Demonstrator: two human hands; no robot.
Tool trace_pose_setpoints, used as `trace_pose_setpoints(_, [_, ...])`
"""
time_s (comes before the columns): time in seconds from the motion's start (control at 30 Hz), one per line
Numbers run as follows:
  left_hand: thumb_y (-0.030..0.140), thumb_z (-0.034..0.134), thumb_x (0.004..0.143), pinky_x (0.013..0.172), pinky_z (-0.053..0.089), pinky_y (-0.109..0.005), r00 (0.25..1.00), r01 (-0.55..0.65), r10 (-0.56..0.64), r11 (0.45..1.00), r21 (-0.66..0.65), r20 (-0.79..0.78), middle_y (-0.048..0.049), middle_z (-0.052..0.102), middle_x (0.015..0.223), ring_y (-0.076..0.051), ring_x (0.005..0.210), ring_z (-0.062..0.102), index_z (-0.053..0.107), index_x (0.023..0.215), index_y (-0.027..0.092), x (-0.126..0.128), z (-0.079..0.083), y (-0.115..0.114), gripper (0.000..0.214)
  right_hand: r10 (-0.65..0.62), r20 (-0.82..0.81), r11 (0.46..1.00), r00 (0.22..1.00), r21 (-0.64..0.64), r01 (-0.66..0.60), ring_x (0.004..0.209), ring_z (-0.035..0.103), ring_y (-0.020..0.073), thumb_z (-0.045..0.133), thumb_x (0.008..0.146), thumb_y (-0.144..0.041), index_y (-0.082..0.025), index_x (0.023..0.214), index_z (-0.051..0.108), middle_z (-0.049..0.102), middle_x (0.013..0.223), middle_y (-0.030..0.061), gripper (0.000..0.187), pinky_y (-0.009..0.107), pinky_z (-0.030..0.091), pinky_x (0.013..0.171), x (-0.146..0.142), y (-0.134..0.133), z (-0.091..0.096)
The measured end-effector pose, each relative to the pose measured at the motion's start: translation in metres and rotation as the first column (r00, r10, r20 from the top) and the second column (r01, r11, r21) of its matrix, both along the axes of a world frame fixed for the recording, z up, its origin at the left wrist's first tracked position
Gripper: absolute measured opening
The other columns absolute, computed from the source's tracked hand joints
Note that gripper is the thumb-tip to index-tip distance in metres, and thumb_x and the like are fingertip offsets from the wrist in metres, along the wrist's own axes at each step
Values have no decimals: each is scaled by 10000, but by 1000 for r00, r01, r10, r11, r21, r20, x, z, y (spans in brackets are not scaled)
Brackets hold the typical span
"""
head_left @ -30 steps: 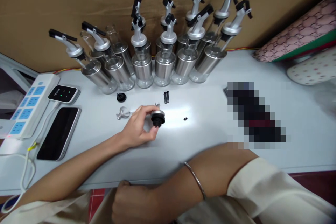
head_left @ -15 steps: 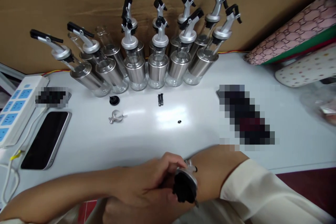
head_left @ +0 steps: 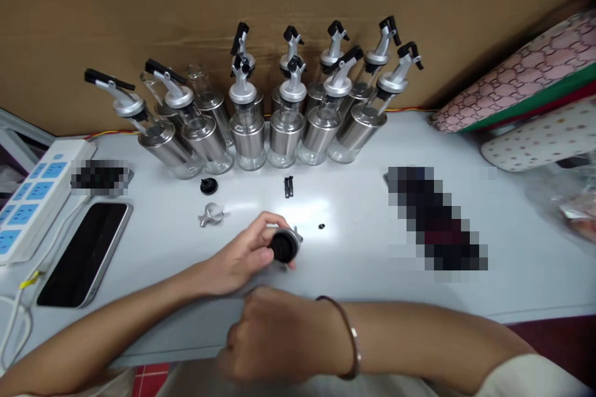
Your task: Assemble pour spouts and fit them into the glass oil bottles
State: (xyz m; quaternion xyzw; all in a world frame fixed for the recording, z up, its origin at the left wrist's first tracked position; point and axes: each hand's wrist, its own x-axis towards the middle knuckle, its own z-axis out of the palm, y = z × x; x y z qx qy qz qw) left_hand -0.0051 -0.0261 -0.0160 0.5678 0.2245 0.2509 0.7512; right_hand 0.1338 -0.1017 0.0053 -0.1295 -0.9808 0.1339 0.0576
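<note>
My left hand (head_left: pixel 244 257) is closed around a bottle pourer (head_left: pixel 285 245) just above the table, its black ribbed plug turned towards me and its silver collar showing at the edge. Nearer to me, my right hand (head_left: pixel 284 338) is balled up at the table's front edge, with the wrist bent; whatever its fingers may hold is hidden. On the table lie a black rubber stopper (head_left: pixel 209 186), a silver pourer body (head_left: pixel 213 213), two small black levers (head_left: pixel 288 187) and a tiny black ring-like piece (head_left: pixel 321 226).
Several glass and steel oil bottles (head_left: pixel 248 136) stand along the back, most topped with pourers. At left are a phone (head_left: pixel 86 254) and a power strip (head_left: pixel 35 198) with a white cable. Blurred-out dark items and patterned rolls (head_left: pixel 521 74) occupy the right.
My left hand has moved up and forward with the pourer, away from my right arm. The right hand now shows as a fist near the front edge. The view has shifted slightly.
</note>
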Motion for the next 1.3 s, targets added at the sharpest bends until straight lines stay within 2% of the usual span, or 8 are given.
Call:
trace_pose_setpoints(0.1, [527, 517, 914, 759, 441, -307, 973, -225, 229, 969, 105, -25, -9, 605, 846, -161, 768, 586, 416, 1157, 231, 0, -13, 9, 396, -12, -210, 1000, 978, 17, 15, 444, 424, 107, 549, 810, -87, -187, 662, 590, 573, 544, -42, 184, 270, 350, 420, 11, 47, -3])
trace_pose_setpoints(0.27, [507, 542, 906, 691, 440, -270, 927, -365, 375, 910, 195, -11, 3, 600, 838, -143, 719, 580, 436, 1126, 232, 3, -15, 9, 367, -277, -501, 927, 820, 85, 365, 424, 324, 94, 423, 843, -27, -192, 580, 495, 507, 501, -50, 319, 265, 274, 450, 38, 72, -2])
trace_pose_setpoints(0.37, [495, 554, 902, 720, 455, -278, 906, -405, 421, 886, 227, -26, -8, 618, 888, -141, 744, 596, 437, 1122, 231, 6, -14, 11, 363, -528, -506, 830, 682, -137, 541, 423, 330, 77, 509, 890, -156, -199, 633, 473, 437, 498, -66, 263, 240, 276, 456, 48, 76, -3])
trace_pose_setpoints(0.47, [497, 572, 887, 711, 463, -285, 885, -444, 463, 872, 204, -50, 5, 620, 857, -130, 690, 597, 434, 1123, 230, 9, -15, 16, 382, -754, -369, 657, 543, -416, 629, 444, 401, 70, 577, 875, -275, -186, 845, 536, 443, 564, -75, 103, 208, 321, 461, 53, 82, -5])
trace_pose_setpoints(0.57, [507, 588, 869, 695, 466, -284, 874, -461, 478, 872, 163, -84, 23, 609, 789, -128, 654, 599, 440, 1120, 221, 12, -15, 20, 408, -820, -259, 561, 510, -534, 632, 503, 481, 83, 549, 880, -266, -167, 989, 534, 512, 648, -48, 149, 212, 381, 503, 52, 85, -7])
trace_pose_setpoints(0.73, [518, 599, 855, 702, 480, -278, 876, -459, 472, 879, 130, -103, 21, 610, 823, -121, 661, 610, 445, 1101, 217, 18, -9, 19, 418, -849, -241, 507, 471, -625, 594, 613, 551, 111, 508, 875, -236, -156, 1096, 543, 608, 809, 21, 237, 234, 441, 556, 46, 83, -4])
trace_pose_setpoints(1.07, [551, 604, 845, 629, 476, -254, 888, -456, 459, 888, 60, -36, 19, 616, 742, -119, 630, 592, 455, 1023, 200, 31, -11, 21, 421, -920, -129, 268, 369, -895, 356, 729, 621, 140, 538, 828, -283, -168, 1093, 582, 643, 912, 52, 292, 274, 520, 647, 50, 89, -11])
trace_pose_setpoints(1.3, [502, 601, 871, 596, 472, -233, 897, -442, 439, 896, 40, 55, 3, 643, 766, -115, 629, 597, 467, 1012, 198, 26, -10, 20, 360, -906, -153, 266, 395, -931, 249, 687, 662, 134, 534, 838, -257, -172, 1036, 601, 681, 748, 5, 226, 287, 537, 731, 50, 89, -1])
